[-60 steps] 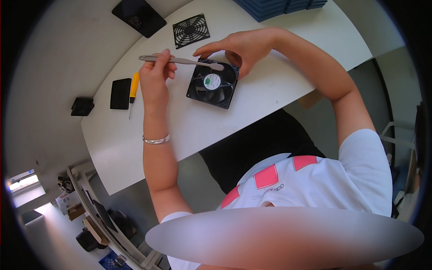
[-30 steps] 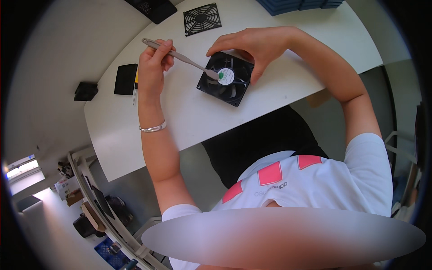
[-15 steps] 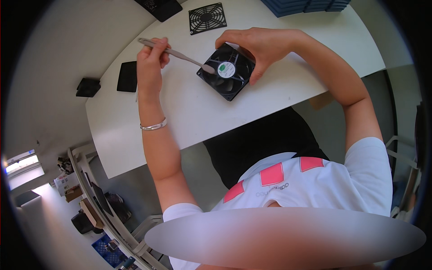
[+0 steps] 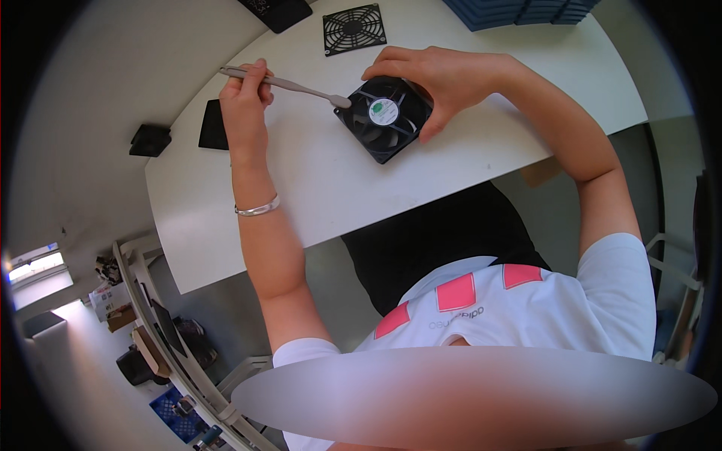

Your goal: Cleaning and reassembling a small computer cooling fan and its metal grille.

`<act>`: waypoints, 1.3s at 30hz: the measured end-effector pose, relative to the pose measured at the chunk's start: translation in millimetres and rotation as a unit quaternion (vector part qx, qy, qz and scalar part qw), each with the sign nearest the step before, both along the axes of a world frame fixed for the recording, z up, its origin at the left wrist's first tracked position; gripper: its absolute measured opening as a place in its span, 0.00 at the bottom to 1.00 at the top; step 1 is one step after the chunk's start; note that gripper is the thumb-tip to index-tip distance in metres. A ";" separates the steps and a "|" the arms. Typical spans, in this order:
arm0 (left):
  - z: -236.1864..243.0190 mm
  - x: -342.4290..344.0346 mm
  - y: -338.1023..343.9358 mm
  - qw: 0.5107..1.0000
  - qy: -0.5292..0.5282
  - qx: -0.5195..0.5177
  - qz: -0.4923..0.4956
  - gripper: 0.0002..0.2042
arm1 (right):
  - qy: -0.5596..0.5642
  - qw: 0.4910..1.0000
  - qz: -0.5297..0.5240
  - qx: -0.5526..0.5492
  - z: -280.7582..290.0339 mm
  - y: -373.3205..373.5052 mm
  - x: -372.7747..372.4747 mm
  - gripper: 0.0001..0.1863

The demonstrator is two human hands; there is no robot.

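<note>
A square black cooling fan [image 4: 374,137] with a round white label [image 4: 383,112] lies tilted on the white table [image 4: 323,195]. My right hand [image 4: 444,83] grips its far right side, fingers over the far edge and thumb on the near right side. My left hand [image 4: 244,105] is closed around a slim grey brush [image 4: 301,88], shaped like a toothbrush. The brush's oval head is at the fan frame's left corner; I cannot tell whether it touches. Its bristles are not visible.
Beyond the fan lies a black fan grille [image 4: 353,28]. A flat black object [image 4: 213,126] is partly hidden behind my left wrist. Blue stacked trays [image 4: 519,13] stand at the far right, and a dark device [image 4: 277,11] sits at the far edge.
My left hand has drawn the brush leftward, its head moving from beside the label to the fan's left corner. My right hand still holds the fan.
</note>
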State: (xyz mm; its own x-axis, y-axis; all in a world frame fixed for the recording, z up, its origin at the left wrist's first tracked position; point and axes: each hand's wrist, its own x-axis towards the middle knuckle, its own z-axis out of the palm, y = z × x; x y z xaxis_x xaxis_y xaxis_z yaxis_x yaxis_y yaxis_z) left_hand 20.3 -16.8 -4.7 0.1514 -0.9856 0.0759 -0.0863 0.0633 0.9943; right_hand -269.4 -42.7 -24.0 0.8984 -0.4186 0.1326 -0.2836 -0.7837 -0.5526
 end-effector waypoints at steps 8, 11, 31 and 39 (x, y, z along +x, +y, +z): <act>5.0 1.2 2.2 0.998 -0.023 -0.008 0.053 0.10 | 0.041 0.998 -0.048 -0.005 5.3 7.0 3.3 0.49; 0.2 3.1 -1.8 0.998 -0.008 0.021 0.052 0.11 | 0.043 0.998 -0.051 -0.010 4.4 6.8 4.2 0.49; -4.3 5.1 -2.2 0.999 0.020 0.046 -0.017 0.10 | 0.057 0.994 -0.086 -0.045 -0.1 10.2 8.7 0.50; -8.3 -2.4 -1.9 0.999 0.014 -0.017 0.023 0.10 | 0.041 0.994 -0.097 -0.024 4.7 11.9 11.7 0.48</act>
